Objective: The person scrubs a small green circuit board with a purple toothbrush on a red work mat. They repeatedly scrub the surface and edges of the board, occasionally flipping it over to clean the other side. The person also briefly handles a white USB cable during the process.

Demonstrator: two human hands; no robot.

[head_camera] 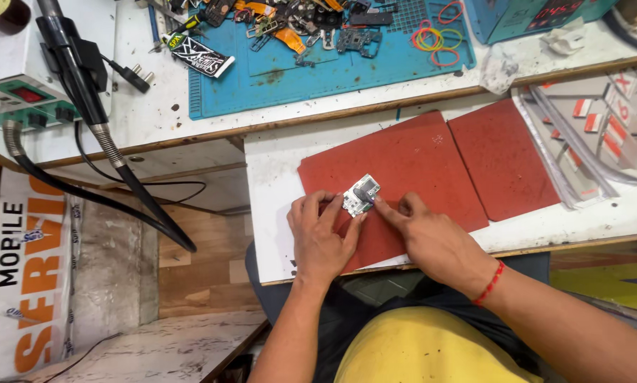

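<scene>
I pinch small circuit board (361,195) on red mat (411,167): left hand (318,237), right hand (432,241) together, clamped. Press gently, keep flat.

Both hands lie palms down, left (320,237) and right (432,237), fingertips nearly meeting.

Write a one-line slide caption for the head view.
Both hands, left and right, pinch a small circuit board on a red mat.
</scene>
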